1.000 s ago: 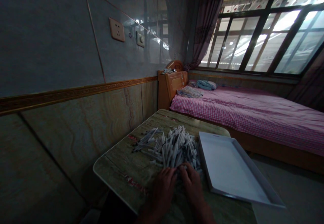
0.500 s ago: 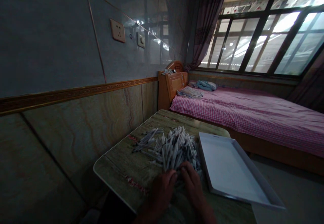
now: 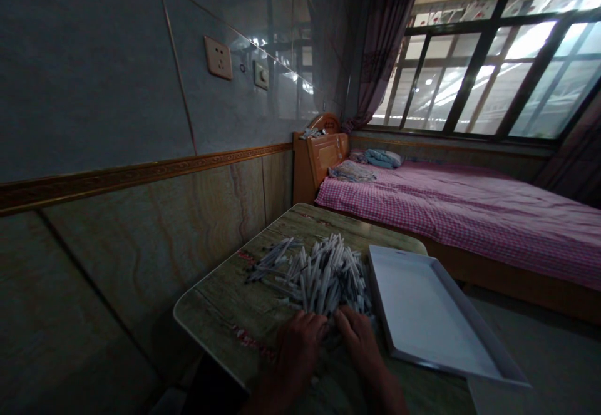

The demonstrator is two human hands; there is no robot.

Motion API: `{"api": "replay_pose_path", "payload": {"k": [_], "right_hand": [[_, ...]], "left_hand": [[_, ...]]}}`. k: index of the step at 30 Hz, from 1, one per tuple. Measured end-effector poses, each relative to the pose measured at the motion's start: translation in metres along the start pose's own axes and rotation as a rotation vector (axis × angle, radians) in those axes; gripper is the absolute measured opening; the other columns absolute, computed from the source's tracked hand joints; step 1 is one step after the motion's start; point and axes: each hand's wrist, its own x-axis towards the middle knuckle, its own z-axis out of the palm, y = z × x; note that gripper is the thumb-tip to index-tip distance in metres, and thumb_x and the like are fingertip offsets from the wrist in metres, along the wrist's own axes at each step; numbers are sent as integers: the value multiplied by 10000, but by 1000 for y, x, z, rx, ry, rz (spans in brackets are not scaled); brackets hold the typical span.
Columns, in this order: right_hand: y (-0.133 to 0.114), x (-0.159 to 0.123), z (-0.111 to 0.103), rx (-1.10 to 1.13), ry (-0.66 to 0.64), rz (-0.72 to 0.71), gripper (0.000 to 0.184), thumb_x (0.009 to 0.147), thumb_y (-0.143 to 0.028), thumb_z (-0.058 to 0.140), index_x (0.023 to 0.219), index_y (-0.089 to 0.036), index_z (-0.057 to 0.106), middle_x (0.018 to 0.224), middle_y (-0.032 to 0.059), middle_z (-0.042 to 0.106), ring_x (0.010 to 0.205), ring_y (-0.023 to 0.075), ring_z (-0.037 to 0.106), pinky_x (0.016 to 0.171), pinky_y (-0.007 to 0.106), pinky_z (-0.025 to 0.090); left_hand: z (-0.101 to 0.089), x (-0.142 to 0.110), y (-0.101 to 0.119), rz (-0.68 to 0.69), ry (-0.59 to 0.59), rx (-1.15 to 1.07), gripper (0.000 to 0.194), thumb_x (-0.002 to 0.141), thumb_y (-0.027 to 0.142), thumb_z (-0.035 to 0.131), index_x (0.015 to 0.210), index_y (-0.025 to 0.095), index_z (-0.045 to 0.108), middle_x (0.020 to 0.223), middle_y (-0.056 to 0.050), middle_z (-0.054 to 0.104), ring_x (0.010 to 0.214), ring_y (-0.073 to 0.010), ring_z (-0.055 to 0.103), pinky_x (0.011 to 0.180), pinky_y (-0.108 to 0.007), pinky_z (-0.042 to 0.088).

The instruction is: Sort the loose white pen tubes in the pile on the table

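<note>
A heap of slim white pens (image 3: 323, 271), some with dark ends, is piled on the table in front of me. At the near edge of this heap, my left hand (image 3: 302, 340) is closed, with its thumb and fingertips pinched together. My right hand (image 3: 354, 333) is closed just beside it, its fingertips almost meeting those of the left. Whatever lies between the fingers is too dark and small to make out. To the left of the main heap is a smaller, looser bunch of pens (image 3: 272, 258).
A shallow white tray (image 3: 432, 315) lies right of the heap, jutting past the edge of the green patterned table (image 3: 216, 296). Beyond stands a bed (image 3: 446, 208) with a pink checked cover. A tiled wall (image 3: 117, 240) runs along the left.
Both hands have shifted slightly at the heap's near edge. The left fingers are now more curled over, and the right hand sits a little lower and further right. Heap and tray look unchanged.
</note>
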Motion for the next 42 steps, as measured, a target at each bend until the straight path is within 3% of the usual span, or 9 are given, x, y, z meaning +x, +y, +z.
{"api": "replay_pose_path", "payload": {"k": [6,8,12,13,19,26,31,36,42], "right_hand": [[-6,0,-4,45,-64,-68,482,928,-587,418,644,-205,493,592,-43,471,566,110,456,536,220,336],[-8,0,-6,73,-100,-108,462,942,-564,416,686,-198,530,624,-34,505,593,115,485,558,219,363],[-7,3,-10,116,-81,-108,420,941,-529,442,724,-194,573,649,-23,539,613,124,516,562,216,395],[-5,4,-11,115,-55,-90,398,935,-512,458,744,-192,598,666,-16,561,624,129,532,570,217,407],[7,1,2,15,129,-49,203,849,-335,602,964,-214,716,835,25,681,776,181,632,695,262,491],[-2,-12,22,-92,69,-288,307,920,-184,521,1178,-264,666,998,45,680,926,179,655,809,279,532],[-2,-16,27,-189,28,-377,525,898,-134,521,1401,-284,498,1150,61,664,1020,188,646,853,297,546],[3,-17,32,-178,42,-348,562,872,-114,529,1408,-275,480,1168,50,671,1034,178,652,879,294,543],[4,-13,32,-175,130,-271,379,904,-148,510,1253,-259,606,1060,45,691,956,176,671,824,287,545]], "left_hand": [[-20,15,-4,-127,-182,-381,264,884,358,566,704,263,734,649,-20,687,622,-197,610,589,-263,369],[-32,25,-14,-141,-335,-583,318,849,414,588,611,246,717,563,0,613,530,-165,528,540,-253,344],[-56,43,-45,-265,-825,-855,433,767,588,641,709,170,738,456,70,380,401,-88,238,412,-241,175],[-59,45,-52,-279,-842,-872,476,767,620,632,731,156,731,452,80,349,402,-82,220,402,-238,149],[-46,32,-58,-498,-394,-1091,545,709,676,670,920,174,651,622,66,480,471,-57,317,427,-181,163],[-12,10,-23,-539,-264,-1198,491,721,584,714,999,184,652,788,-7,646,681,-141,587,569,-215,403],[5,9,-25,-481,-86,-1140,415,666,463,755,959,182,674,955,-66,725,960,-259,665,819,-323,506],[-1,8,-40,-525,90,-926,329,721,473,645,880,185,650,863,-54,713,884,-255,674,817,-354,520],[-14,18,-52,-531,253,-686,266,735,434,587,860,201,619,861,-60,718,888,-259,686,866,-375,521]]}}
